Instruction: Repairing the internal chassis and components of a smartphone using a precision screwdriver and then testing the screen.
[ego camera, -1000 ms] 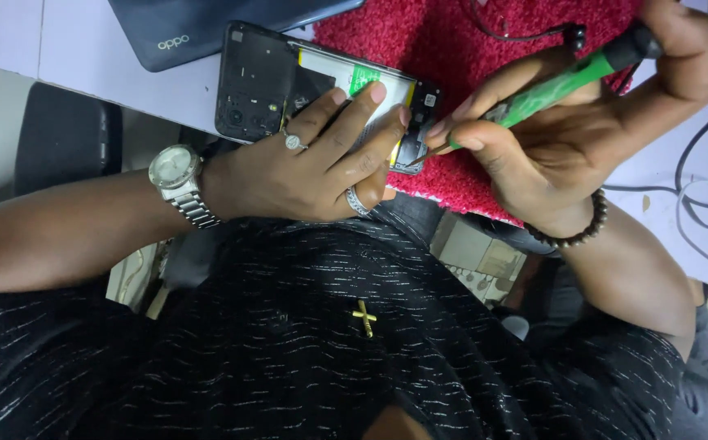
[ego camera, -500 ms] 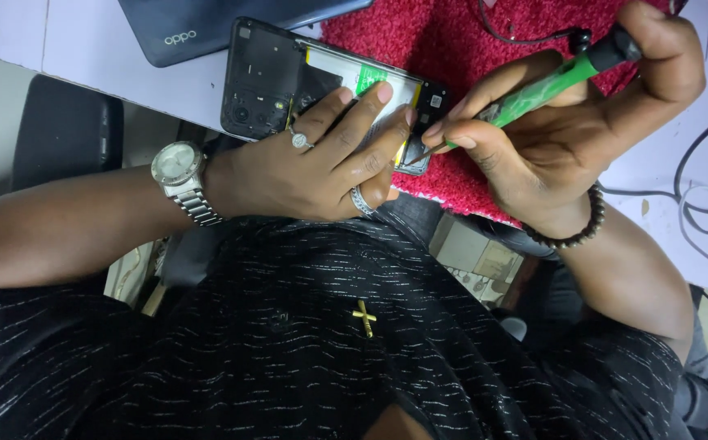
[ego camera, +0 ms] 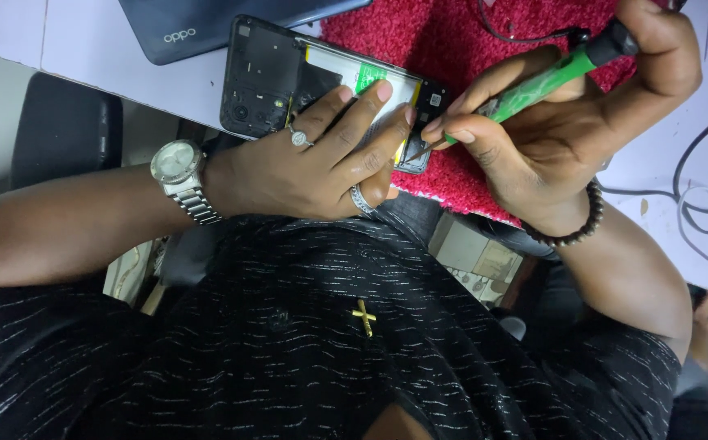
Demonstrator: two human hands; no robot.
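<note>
Under your left hand (ego camera: 305,167) lies the opened black smartphone with its back cover removed (ego camera: 289,81), resting partly on the pale lilac tabletop (ego camera: 109,49) and partly on the red fibrous work mat (ego camera: 443,41). Your left hand is laid flat on it, fingers spread and pressing down across the white battery with the green label (ego camera: 354,73). Your right hand (ego camera: 549,138) is closed in a pen-style pinch around the green-handled precision screwdriver (ego camera: 533,85), with its thin metal tip set at the phone's lower edge, just beside your left fingertips.

Handling: judge the phone to be light, rigid and slim, but fragile while open. Exposed boards and any fine connectors will not tolerate prying force, and the battery must not be punctured or bent. Take hold at the outer frame edges, or hold it down flat as shown; keep pressure off the camera cluster (ego camera: 244,110). The smooth frame may slide on the tabletop; the mat probably gives better grip. The screwdriver is light and stiff; grip it low on the shaft for control.

Not visible: the fastener or part under the tip is hidden by your fingers and too small to make out. Your left palm covers the phone's near edge. Above your left hand, a dark blue phone back cover (ego camera: 207,24) is cut off by the frame, as are the black cables (ego camera: 696,195) to the right of your right hand.
</note>
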